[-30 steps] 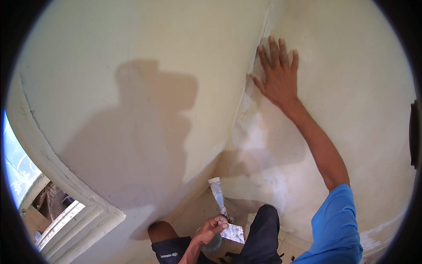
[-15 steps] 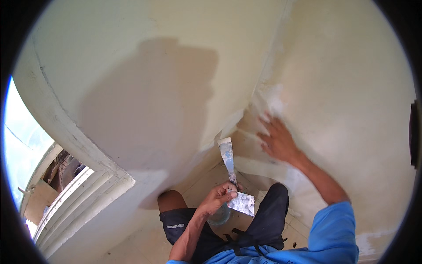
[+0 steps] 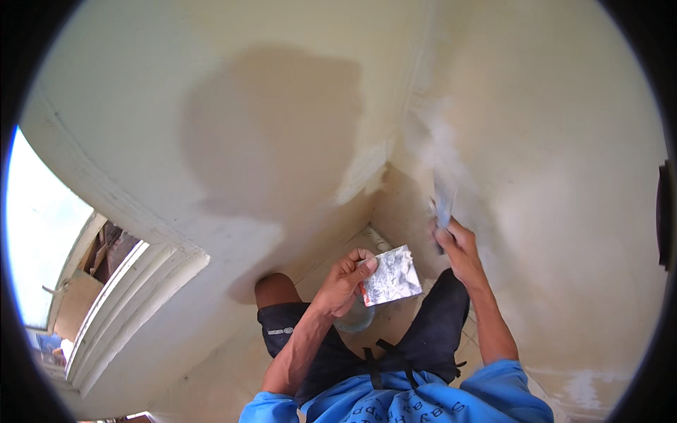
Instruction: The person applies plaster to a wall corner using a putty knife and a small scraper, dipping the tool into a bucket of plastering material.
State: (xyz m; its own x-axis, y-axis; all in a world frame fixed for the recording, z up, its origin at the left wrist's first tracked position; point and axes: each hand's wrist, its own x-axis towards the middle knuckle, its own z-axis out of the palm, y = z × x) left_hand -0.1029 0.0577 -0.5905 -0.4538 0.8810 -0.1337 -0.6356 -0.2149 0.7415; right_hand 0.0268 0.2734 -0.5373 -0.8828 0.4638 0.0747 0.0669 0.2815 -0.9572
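Note:
My left hand point(image 3: 344, 280) pinches the edge of a flat, putty-smeared rectangular plate point(image 3: 393, 276) between thumb and fingers, above my knees. To its right, my right hand point(image 3: 458, 248) is closed round the dark handle of a putty knife point(image 3: 444, 197). The knife's blade points up toward the right wall point(image 3: 550, 183), beside a whitish patch point(image 3: 441, 141) near the corner. Blur hides whether the blade touches the wall. Below the plate, between my legs, a round, clear tub point(image 3: 355, 317) is partly covered by my left hand and the plate.
The left wall point(image 3: 141, 141) meets the right wall in a corner straight ahead. A stepped ledge point(image 3: 141, 310) and a window opening point(image 3: 46, 233) lie at the far left. A dark object point(image 3: 663, 215) shows at the right rim. Tiled floor point(image 3: 233, 366) lies below.
The putty knife, earlier in my left hand with the plate, is now in my right hand. My right hand has come down from the wall, and the plate has shifted up and right.

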